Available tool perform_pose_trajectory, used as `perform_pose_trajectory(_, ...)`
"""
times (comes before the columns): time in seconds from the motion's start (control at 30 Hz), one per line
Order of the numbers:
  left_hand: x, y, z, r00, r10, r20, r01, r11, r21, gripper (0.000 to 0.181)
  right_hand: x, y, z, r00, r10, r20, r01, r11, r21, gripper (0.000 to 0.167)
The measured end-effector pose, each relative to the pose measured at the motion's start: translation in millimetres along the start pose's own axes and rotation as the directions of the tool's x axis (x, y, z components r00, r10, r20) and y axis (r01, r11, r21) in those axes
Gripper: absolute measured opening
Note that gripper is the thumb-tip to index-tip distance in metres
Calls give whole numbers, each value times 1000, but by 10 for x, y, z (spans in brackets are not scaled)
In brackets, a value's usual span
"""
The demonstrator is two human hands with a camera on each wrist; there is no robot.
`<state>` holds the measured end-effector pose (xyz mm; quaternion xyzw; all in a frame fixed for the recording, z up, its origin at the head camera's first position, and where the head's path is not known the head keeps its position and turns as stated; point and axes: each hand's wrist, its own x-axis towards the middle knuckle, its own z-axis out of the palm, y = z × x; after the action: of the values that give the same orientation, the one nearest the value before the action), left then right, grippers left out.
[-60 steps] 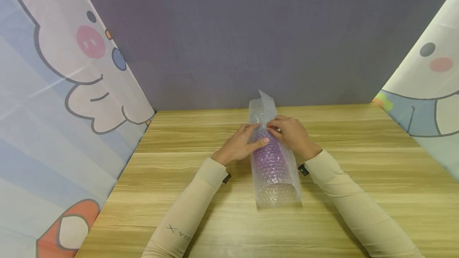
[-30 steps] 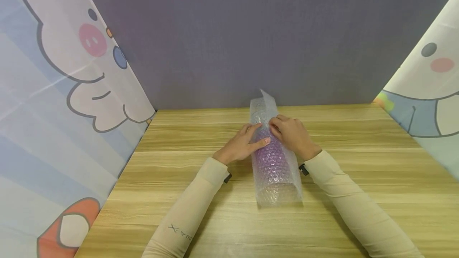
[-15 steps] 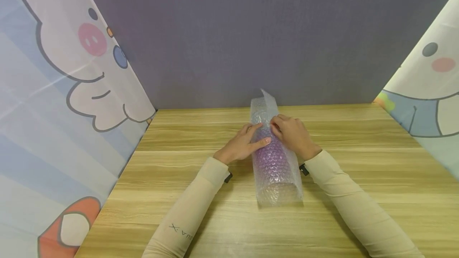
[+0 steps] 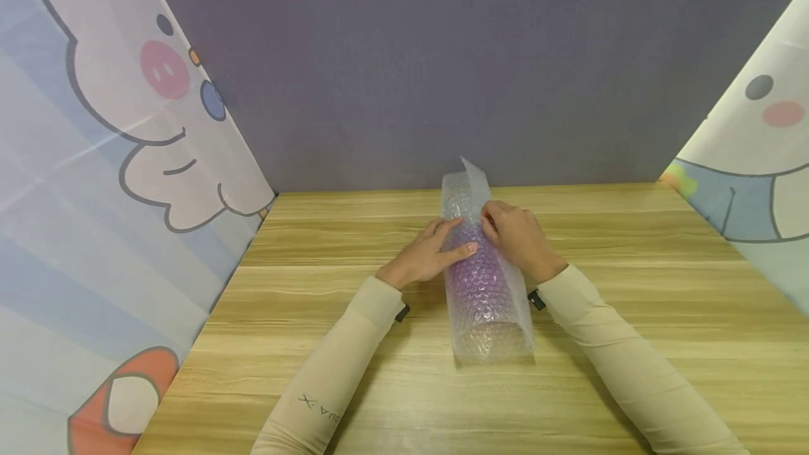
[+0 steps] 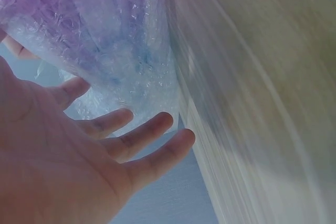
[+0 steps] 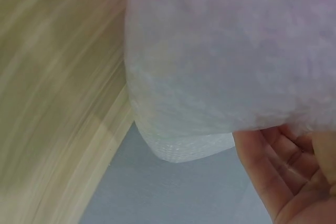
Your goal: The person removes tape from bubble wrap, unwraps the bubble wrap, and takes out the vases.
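Note:
A purple object (image 4: 480,283) lies inside a roll of clear bubble wrap (image 4: 470,343), its exact kind hidden by the layers. The roll runs lengthwise away from the person on the table, with one flap standing up at the far end. My left hand (image 4: 425,255) rests on the roll's left side, thumb and forefinger on top; its fingers are extended and spread in the left wrist view. On the right side, my right hand (image 4: 520,241) pinches the wrap's loose edge between thumb and curled fingers. In the right wrist view the sheet (image 6: 220,72) partly covers those fingertips.
The wood-grain table (image 4: 329,244) ends at a dark grey panel (image 4: 404,76) just behind the roll. Cartoon-printed cloths hang at the left (image 4: 126,181) and right (image 4: 758,132). Dark straps sit at both wrists.
My right hand has shifted slightly right along with the wrap's edge, widening the gap from the left fingertips. The left hand and the roll have barely moved.

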<state>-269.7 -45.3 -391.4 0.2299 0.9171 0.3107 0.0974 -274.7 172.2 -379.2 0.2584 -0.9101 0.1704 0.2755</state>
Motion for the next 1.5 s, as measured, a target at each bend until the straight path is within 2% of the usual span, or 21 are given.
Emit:
perform_pose_trajectory(0.23,-4,5,-5,1000,-4,4,4,1000,-2,88,-10,24,10,998,56,4,-56,996,74,9)
perform_pose_trajectory(0.53,-26,40,-17,999,-31,14,31,999,12,88,9,30,-35,998,40,39,-45,990,135,11)
perform_pose_trajectory(0.67,-35,68,-20,999,-32,-3,32,999,37,87,15,50,-55,997,42,69,-52,987,155,11)
perform_pose_trajectory(0.83,-43,90,-25,999,-3,-40,5,998,55,85,22,68,-76,996,28,85,-43,982,183,9)
perform_pose_trajectory(1.1,-43,106,-27,994,62,-84,-59,997,38,82,37,70,-136,994,27,106,-47,979,197,11)
perform_pose_trajectory(1.5,-15,106,13,993,70,-90,-64,996,67,85,70,120,-277,975,85,204,-119,980,159,19)
